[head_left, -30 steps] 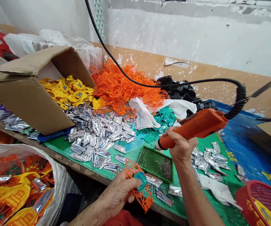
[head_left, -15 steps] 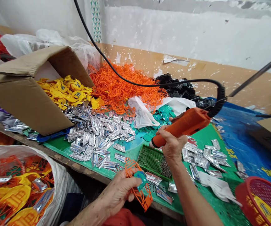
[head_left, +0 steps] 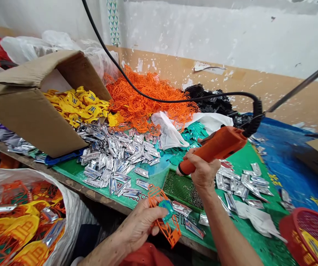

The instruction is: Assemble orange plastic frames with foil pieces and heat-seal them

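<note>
My left hand (head_left: 145, 218) pinches an orange plastic lattice frame (head_left: 172, 236) with a teal plastic piece (head_left: 166, 210) lying against it, the thumb on top. My right hand (head_left: 203, 170) is wrapped round an orange electric screwdriver (head_left: 217, 146), tilted with its tip down to the left. Its black cable (head_left: 159, 99) loops away up to the left. Below the screwdriver's tip stands a green tray (head_left: 175, 184) with small screws (head_left: 196, 197) gathered at its right end. Silvery metallic-looking pieces (head_left: 193, 227) lie just right of the held frame.
A tilted cardboard box (head_left: 34, 118) holds yellow parts (head_left: 78, 105). Behind are heaps of orange frames (head_left: 148, 99), black parts (head_left: 211, 98) and teal pieces (head_left: 193, 133). Silvery pieces (head_left: 114, 155) cover the table's left. A white sack (head_left: 73, 207) stands front left, a red basket (head_left: 294, 225) right.
The view has shifted slightly. Both hands keep their hold on the frame with the teal piece and on the screwdriver, with hardly any movement.
</note>
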Motion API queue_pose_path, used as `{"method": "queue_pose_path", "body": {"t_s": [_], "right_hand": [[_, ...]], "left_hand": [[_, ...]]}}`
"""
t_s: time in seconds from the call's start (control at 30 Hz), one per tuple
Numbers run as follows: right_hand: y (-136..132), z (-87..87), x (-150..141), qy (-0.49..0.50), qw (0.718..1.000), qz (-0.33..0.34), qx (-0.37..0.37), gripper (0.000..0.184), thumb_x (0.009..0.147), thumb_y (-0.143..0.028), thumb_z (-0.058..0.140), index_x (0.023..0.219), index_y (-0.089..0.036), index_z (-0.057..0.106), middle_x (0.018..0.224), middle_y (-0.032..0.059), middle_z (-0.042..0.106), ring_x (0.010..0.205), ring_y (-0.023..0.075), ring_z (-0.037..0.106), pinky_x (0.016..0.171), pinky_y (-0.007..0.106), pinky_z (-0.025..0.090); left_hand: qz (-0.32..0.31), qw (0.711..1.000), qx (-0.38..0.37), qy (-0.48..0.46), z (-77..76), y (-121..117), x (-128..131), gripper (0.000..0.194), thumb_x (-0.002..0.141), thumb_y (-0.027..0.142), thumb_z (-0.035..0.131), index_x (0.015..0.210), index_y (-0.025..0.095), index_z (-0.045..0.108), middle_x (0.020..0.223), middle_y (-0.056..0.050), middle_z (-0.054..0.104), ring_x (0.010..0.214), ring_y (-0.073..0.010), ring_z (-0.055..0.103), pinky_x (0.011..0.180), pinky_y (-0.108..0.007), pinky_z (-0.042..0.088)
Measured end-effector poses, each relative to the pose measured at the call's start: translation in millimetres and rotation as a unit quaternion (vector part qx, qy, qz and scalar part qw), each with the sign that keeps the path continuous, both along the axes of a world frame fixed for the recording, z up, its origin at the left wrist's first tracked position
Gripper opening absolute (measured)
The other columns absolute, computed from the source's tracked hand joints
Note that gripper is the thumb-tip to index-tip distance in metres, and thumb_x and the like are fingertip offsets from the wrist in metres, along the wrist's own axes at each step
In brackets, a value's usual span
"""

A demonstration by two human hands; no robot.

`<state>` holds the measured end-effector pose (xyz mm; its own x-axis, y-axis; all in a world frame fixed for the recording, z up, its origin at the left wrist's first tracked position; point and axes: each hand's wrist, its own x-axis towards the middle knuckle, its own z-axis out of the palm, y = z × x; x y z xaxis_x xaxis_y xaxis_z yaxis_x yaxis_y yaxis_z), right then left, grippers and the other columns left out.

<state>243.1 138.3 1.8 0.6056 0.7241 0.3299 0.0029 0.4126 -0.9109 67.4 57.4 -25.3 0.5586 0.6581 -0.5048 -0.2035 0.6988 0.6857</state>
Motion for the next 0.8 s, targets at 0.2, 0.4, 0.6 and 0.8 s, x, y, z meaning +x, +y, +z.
{"method": "queue_pose_path", "body": {"t_s": [0.2, 0.4, 0.6, 0.8], "right_hand": [[-1.1, 1.1, -0.5, -0.006, 1.000, -0.017, -0.010, 0.013, 0.055, -0.022, 0.073, 0.062, -0.015, 0.064, 0.057, -0.0020, 0.060, 0.053, 0.0137, 0.055, 0.057, 0.033, 0.048], [-2.4, 3.3, -3.6, -0.007, 1.000, -0.017, -0.004, 0.013, 0.056, -0.023, 0.072, 0.061, -0.014, 0.063, 0.059, -0.0019, 0.060, 0.052, 0.0130, 0.055, 0.057, 0.032, 0.047], [-2.9, 0.9, -2.7, -0.010, 1.000, -0.016, 0.001, 0.011, 0.057, -0.021, 0.072, 0.061, -0.014, 0.064, 0.059, -0.0018, 0.060, 0.052, 0.0131, 0.055, 0.057, 0.032, 0.047], [-4.1, 2.2, -3.6, 0.000, 1.000, -0.009, 0.000, 0.014, 0.056, -0.020, 0.073, 0.066, -0.015, 0.064, 0.061, -0.0020, 0.060, 0.053, 0.0135, 0.056, 0.057, 0.033, 0.048]], "left_hand": [[0.003, 1.000, -0.003, 0.001, 0.8, -0.2, -0.2, 0.022, 0.066, 0.026, 0.071, 0.085, 0.017, 0.067, 0.080, -0.003, 0.065, 0.067, -0.0122, 0.060, 0.053, -0.019, 0.041], [0.006, 1.000, -0.005, 0.011, 2.5, -0.8, 0.6, 0.020, 0.065, 0.025, 0.070, 0.084, 0.017, 0.068, 0.080, -0.003, 0.066, 0.069, -0.0131, 0.061, 0.056, -0.020, 0.043], [0.006, 1.000, -0.008, 0.018, 3.2, -1.8, 0.0, 0.023, 0.064, 0.024, 0.069, 0.086, 0.017, 0.068, 0.081, -0.003, 0.067, 0.071, -0.0137, 0.061, 0.056, -0.020, 0.043], [0.000, 1.000, -0.005, 0.022, 3.0, -1.6, 0.7, 0.024, 0.064, 0.025, 0.070, 0.086, 0.017, 0.067, 0.081, -0.003, 0.067, 0.070, -0.0138, 0.061, 0.057, -0.021, 0.043]]}}
